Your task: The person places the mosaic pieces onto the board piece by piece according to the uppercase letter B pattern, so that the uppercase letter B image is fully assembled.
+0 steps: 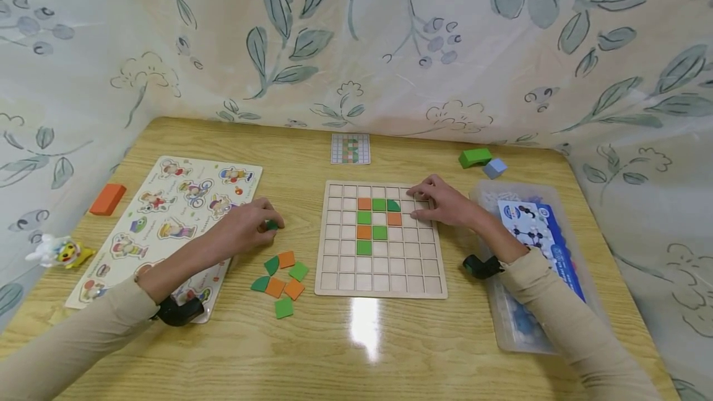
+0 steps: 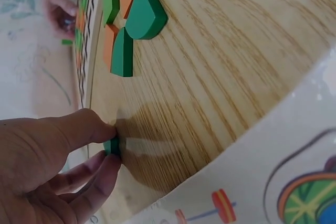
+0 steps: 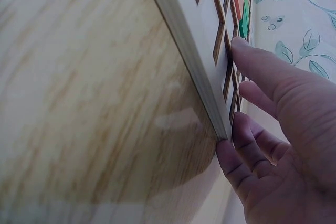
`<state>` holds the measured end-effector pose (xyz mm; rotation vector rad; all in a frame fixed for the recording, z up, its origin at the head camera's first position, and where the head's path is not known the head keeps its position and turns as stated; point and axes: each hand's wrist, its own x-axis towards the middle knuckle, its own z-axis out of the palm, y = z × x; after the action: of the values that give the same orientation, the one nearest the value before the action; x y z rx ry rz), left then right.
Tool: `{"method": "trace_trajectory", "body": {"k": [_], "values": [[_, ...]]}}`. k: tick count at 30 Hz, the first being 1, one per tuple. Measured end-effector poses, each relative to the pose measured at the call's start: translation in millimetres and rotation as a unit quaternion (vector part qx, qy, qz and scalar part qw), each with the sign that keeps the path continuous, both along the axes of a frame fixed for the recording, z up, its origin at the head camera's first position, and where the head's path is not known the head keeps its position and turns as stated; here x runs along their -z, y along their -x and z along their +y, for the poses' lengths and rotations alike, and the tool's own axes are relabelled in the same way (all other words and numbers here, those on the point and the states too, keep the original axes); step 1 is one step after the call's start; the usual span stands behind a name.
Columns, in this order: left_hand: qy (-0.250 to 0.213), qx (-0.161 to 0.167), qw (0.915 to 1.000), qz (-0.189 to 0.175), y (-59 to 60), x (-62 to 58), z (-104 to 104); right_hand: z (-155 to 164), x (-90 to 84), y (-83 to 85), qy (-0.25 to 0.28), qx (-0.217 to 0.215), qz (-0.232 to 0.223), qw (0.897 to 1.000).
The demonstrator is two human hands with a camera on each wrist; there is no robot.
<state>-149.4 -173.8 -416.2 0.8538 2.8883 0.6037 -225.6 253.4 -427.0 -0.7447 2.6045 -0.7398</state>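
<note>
My left hand (image 1: pixel 245 224) pinches a small dark green tile (image 2: pixel 112 145) between thumb and fingertips, just over the table left of the wooden grid board (image 1: pixel 381 289). Square tiles in orange and light green sit in the board's upper-middle cells, along with a dark green quarter-round tile (image 1: pixel 393 205). My right hand (image 1: pixel 442 201) rests at the board's upper right corner, thumb on the face and fingertips along the edge. Between the left hand and me lie several loose tiles: light green squares (image 1: pixel 284 308), orange squares (image 1: pixel 293 289) and dark green quarter-rounds (image 1: pixel 260 284).
A small card (image 1: pixel 350 149) with a coloured grid pattern lies behind the board. A picture puzzle board (image 1: pixel 161 172) is under my left forearm; a plastic box (image 1: pixel 507 339) stands on the right. Blocks, one green (image 1: pixel 475 157) and one blue (image 1: pixel 495 168), sit at back right.
</note>
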Motion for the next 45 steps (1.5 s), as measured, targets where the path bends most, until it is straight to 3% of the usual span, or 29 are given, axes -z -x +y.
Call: {"method": "trace_trajectory", "body": {"k": [22, 27, 33, 45], "values": [[-0.007, 0.020, 0.9996, 0.017, -0.3, -3.3, 7.6, 2.7, -1.4, 1.4, 0.004, 0.005, -0.013, 1.000], [-0.026, 0.023, 0.9992, -0.021, -2.6, -10.5, 18.8, 1.5, -2.0, 1.3, 0.006, 0.009, -0.018, 1.000], [-0.049, 0.063, 0.9930, -0.087, -11.6, -19.9, 43.6, 1.3, -4.3, -0.3, 0.006, 0.007, -0.016, 1.000], [-0.043, 0.098, 0.9907, -0.085, -15.0, -28.4, 72.7, 0.8, -2.4, -0.5, 0.001, 0.004, -0.016, 1.000]]}}
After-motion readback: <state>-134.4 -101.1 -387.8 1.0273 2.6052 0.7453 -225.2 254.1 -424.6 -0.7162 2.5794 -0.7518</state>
